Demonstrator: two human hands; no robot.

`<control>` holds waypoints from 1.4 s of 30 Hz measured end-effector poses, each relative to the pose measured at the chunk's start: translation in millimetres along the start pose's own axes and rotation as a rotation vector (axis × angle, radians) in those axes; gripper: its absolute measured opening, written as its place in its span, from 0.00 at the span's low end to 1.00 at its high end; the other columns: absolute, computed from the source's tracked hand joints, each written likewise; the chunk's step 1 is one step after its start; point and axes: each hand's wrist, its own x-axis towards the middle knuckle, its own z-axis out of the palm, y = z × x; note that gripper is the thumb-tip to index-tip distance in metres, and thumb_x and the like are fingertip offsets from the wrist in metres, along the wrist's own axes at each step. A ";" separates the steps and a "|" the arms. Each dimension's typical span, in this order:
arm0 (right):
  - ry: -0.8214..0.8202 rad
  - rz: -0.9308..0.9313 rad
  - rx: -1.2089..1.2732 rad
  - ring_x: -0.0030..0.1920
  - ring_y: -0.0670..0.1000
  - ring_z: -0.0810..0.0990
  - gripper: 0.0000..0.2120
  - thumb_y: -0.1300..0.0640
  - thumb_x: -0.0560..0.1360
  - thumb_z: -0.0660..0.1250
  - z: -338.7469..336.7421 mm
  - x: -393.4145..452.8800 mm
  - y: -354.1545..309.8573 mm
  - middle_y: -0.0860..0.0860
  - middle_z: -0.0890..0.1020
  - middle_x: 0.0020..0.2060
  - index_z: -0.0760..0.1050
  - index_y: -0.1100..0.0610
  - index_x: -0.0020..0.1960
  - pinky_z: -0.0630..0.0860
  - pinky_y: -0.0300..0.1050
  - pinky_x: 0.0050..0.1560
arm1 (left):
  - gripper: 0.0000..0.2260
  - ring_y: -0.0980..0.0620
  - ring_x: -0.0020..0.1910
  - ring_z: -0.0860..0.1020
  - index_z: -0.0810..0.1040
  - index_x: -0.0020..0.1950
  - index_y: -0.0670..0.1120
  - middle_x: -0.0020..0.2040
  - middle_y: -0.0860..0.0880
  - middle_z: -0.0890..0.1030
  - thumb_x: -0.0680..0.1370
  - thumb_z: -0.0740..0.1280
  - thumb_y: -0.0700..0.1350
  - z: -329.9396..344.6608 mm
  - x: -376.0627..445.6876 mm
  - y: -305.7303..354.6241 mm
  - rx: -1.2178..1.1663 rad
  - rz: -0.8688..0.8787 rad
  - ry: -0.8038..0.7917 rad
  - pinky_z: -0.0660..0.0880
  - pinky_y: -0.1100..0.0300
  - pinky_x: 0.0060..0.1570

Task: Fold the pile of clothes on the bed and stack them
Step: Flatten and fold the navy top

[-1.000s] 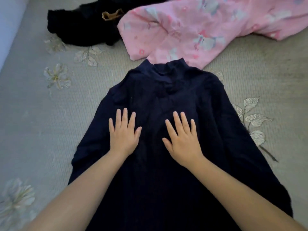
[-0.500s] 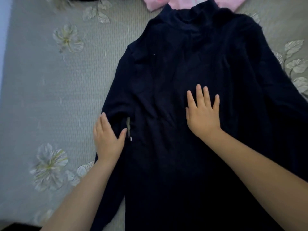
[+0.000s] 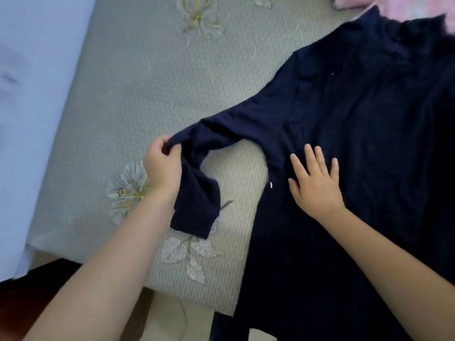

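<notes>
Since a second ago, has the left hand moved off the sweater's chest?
Yes. The left hand has gone out sideways past the navy sweater body and now pinches the sleeve over the bedspread; the right hand presses the body.

Sweater (image 3: 357, 143) on bed (image 3: 147, 94)

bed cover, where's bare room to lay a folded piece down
The widest bare patch of the bed cover lies left of the navy sweater, above its pulled-out sleeve that the left hand grips. A smaller gap sits between sleeve and body, beside the right hand. The right side is crowded by the sweater and the pink garment.
</notes>
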 end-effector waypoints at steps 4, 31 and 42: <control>-0.026 0.033 -0.026 0.63 0.70 0.71 0.27 0.61 0.65 0.76 -15.2 15.9 -15.4 0.68 0.73 0.62 0.74 0.65 0.61 0.64 0.74 0.55 | 0.16 0.51 0.55 0.72 0.69 0.64 0.37 0.57 0.44 0.72 0.76 0.63 0.36 -37.5 74.3 12.5 -0.085 0.064 0.128 0.70 0.71 0.52; -0.008 0.414 1.080 0.59 0.40 0.75 0.17 0.41 0.73 0.63 -64.4 -22.5 74.3 0.42 0.79 0.56 0.72 0.47 0.59 0.69 0.37 0.65 | 0.06 0.57 0.50 0.75 0.75 0.49 0.54 0.47 0.54 0.78 0.74 0.63 0.49 60.7 -21.0 141.2 -0.870 0.107 -0.805 0.71 0.57 0.56; 0.333 0.959 1.205 0.47 0.52 0.76 0.24 0.52 0.78 0.60 -43.1 -82.8 163.5 0.57 0.75 0.59 0.61 0.59 0.71 0.76 0.51 0.51 | 0.22 0.40 0.63 0.72 0.75 0.63 0.39 0.62 0.40 0.75 0.70 0.73 0.40 131.5 -106.1 90.3 0.499 0.788 -0.773 0.67 0.52 0.64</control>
